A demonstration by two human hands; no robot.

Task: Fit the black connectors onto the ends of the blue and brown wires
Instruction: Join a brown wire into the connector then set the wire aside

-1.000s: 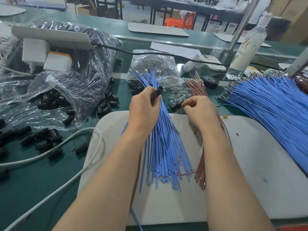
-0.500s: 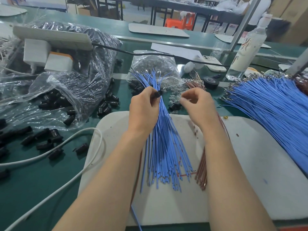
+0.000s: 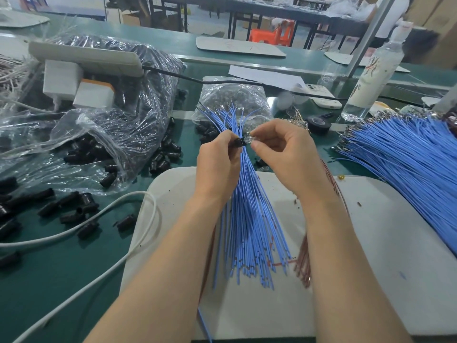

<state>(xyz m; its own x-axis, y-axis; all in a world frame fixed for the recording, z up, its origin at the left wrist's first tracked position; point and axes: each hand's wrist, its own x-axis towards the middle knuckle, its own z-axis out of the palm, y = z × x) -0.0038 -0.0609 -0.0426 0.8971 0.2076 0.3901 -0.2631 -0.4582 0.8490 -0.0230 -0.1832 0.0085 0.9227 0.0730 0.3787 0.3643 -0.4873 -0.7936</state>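
Note:
My left hand (image 3: 218,167) grips a bundle of blue wires (image 3: 249,219) that fans over the white mat (image 3: 371,243), and its fingertips hold a black connector (image 3: 239,142). My right hand (image 3: 282,154) pinches a small clear part (image 3: 248,141) right against that connector's end. A bunch of brown wires (image 3: 303,258) lies on the mat, mostly hidden under my right forearm. Loose black connectors (image 3: 74,211) are scattered on the green table at left.
A clear bag of black connectors (image 3: 103,134) spills open at left, with a white power strip (image 3: 84,58) on top. A white cable (image 3: 99,221) loops beside the mat. A large pile of blue wires (image 3: 408,164) lies right; a bottle (image 3: 371,75) and tape roll (image 3: 319,122) stand behind.
My right hand rose from the table near the small parts and came left to meet my left hand at the connector. The left hand barely moved.

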